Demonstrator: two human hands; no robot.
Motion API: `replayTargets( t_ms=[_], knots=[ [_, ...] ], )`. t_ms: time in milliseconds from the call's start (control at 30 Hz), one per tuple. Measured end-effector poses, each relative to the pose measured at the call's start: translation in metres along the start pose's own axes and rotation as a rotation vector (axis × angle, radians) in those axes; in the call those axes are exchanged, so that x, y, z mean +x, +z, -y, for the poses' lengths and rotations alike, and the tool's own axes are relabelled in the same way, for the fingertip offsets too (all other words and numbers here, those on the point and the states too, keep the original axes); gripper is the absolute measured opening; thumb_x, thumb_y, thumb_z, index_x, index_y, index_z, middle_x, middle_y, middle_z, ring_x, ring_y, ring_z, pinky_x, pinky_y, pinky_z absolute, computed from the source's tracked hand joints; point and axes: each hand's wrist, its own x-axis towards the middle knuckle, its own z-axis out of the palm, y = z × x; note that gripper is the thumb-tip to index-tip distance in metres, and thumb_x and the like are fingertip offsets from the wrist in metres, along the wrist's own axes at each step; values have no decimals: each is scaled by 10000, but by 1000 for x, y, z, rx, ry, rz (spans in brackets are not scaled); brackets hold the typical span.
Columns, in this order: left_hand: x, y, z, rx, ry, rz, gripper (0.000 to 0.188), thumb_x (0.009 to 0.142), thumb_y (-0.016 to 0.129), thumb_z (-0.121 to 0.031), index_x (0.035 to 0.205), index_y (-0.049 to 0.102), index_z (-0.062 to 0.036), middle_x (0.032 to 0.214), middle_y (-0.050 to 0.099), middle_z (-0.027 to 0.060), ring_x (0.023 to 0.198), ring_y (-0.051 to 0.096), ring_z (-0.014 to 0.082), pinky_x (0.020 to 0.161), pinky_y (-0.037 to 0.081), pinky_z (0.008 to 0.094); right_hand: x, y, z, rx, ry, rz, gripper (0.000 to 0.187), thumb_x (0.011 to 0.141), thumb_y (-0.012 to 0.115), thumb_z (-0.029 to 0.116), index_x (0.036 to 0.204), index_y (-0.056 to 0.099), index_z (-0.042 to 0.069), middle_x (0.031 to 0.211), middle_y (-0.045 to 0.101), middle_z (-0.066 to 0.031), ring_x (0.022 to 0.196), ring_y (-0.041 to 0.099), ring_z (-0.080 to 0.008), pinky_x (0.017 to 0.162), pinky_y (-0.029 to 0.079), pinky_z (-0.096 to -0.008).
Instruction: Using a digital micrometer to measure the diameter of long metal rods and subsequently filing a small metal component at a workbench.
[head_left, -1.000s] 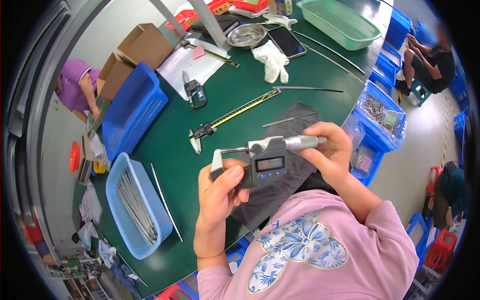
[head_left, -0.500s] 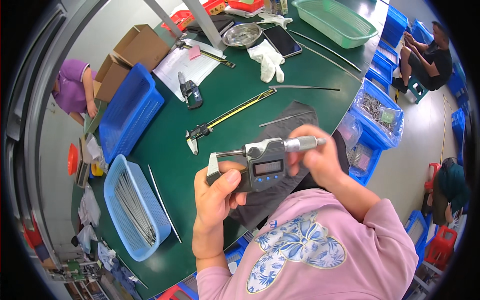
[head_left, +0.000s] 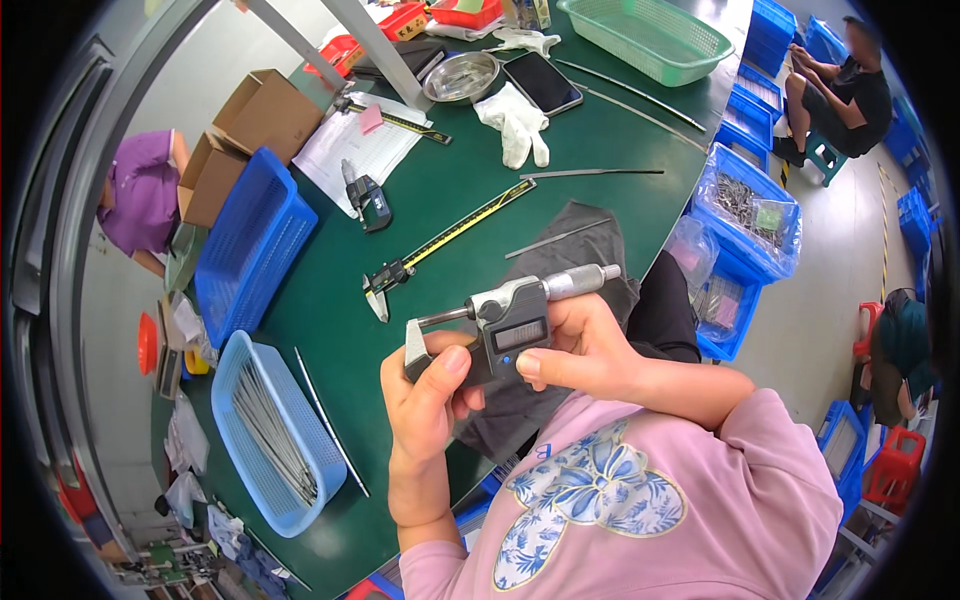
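A digital micrometer is held up over the table's front edge, its steel thimble pointing right. My left hand grips the left end of its frame, thumb in front. My right hand holds the body from below and behind, its thumb on the front by the buttons. Between the anvil and the body the bare spindle shows. Beneath lies a dark grey cloth with a thin metal strip on it. A digital caliper rests beyond, and a second micrometer lies farther off.
At left are a light blue basket of thin rods, a long rod and a blue basket. Toward the back lie white gloves, a phone, a metal bowl and a green basket. Two other people are nearby.
My right hand has moved from the thimble down to the micrometer's body, its thumb now by the buttons. The micrometer has tilted a little and shifted left.
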Motion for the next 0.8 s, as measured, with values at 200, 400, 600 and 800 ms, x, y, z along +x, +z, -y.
replayTargets(
  t_ms=[200, 400, 600, 800],
  knots=[
    [2, -6, -1, -72, 8, 35, 316, 768, 570, -227, 831, 572, 82, 596, 564, 93, 411, 487, 81, 341, 334, 164, -6, -40, -5, 235, -170, -270, 200, 793, 592, 130, 907, 546, -28, 744, 583, -68, 598, 560, -120, 521, 466, -228],
    [4, -7, -2, -32, -11, 15, 309, 769, 561, -229, 821, 567, 76, 589, 561, 91, 404, 477, 79, 333, 325, 169, -3, -42, 15, -37, -206, -299, 167, 743, 627, 28, 877, 538, -16, 772, 576, -76, 641, 561, -125, 564, 478, -236],
    [6, -10, -2, -119, -42, 130, 291, 786, 535, -218, 801, 567, 70, 547, 540, 80, 389, 447, 74, 340, 307, 172, 2, -51, 9, -613, -780, -162, 254, 638, 608, -105, 863, 530, -18, 909, 551, -111, 837, 544, -130, 647, 448, -236],
    [2, -5, -4, -103, -61, 149, 293, 792, 538, -226, 808, 575, 64, 553, 541, 71, 406, 460, 69, 345, 308, 173, -6, -45, 19, -515, -397, -255, 148, 793, 545, 122, 746, 561, -18, 662, 571, -58, 517, 511, -80, 484, 407, -201]
  ],
)
